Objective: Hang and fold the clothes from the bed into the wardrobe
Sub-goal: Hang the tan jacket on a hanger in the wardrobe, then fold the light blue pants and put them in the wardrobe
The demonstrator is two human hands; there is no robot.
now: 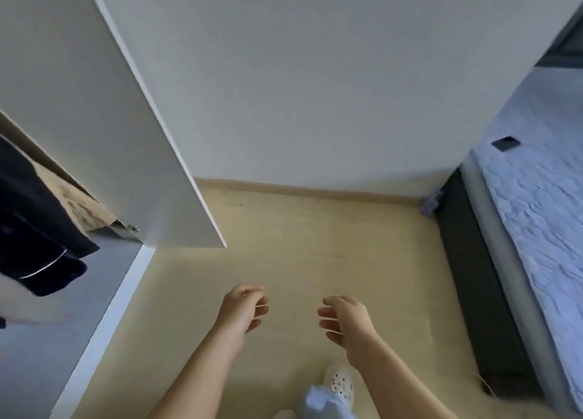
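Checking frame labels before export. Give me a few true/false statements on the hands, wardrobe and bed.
1. Both hands are empty. True: the left hand and right hand hang loosely curled over the floor with no grip on anything.
2. The wardrobe is closed. False: the wardrobe door stands open.
3. A navy garment with white piping hangs in the wardrobe. True: the navy garment is at the left edge.
4. A pile of clothes lies on the mattress. False: the visible part of the bed carries only a small dark flat object.
5. The person is barefoot. False: a white perforated clog shows below the right arm.
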